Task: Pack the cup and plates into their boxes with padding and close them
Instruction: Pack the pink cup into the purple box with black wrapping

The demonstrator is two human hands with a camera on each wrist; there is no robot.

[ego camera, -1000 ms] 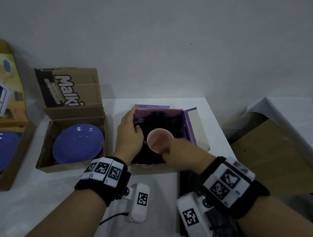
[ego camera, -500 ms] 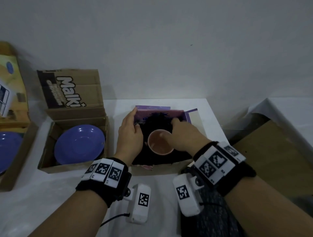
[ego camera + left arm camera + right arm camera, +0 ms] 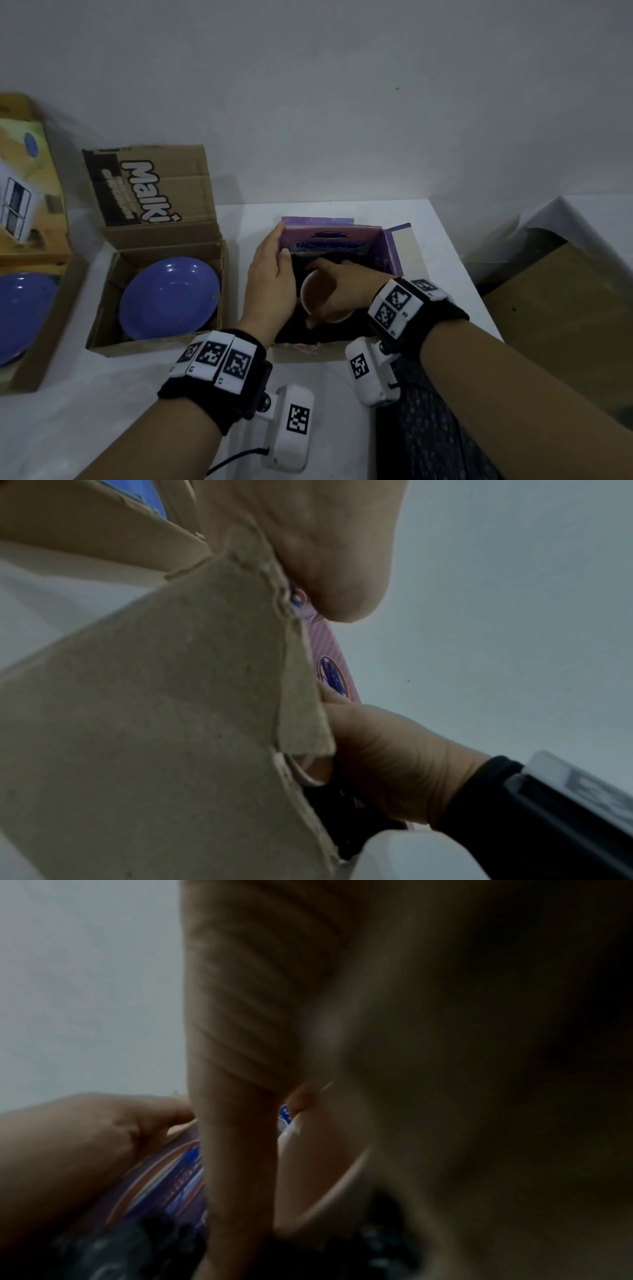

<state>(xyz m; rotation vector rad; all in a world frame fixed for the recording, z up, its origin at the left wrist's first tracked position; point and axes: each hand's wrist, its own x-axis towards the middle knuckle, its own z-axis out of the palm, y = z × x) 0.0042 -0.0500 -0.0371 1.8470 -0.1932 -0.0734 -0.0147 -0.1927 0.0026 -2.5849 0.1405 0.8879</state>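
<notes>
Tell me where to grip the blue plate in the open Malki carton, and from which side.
Pinch the blue plate by its raised rim at the near edge, coming from above: it lies flat, face up, and nearly fills the Malki carton, so the walls block a sideways reach.

Blurred right hand (image 3: 428,1042) over a pink cup (image 3: 318,1172), the left hand (image 3: 75,1153) gripping the box wall (image 3: 164,1185).
</notes>
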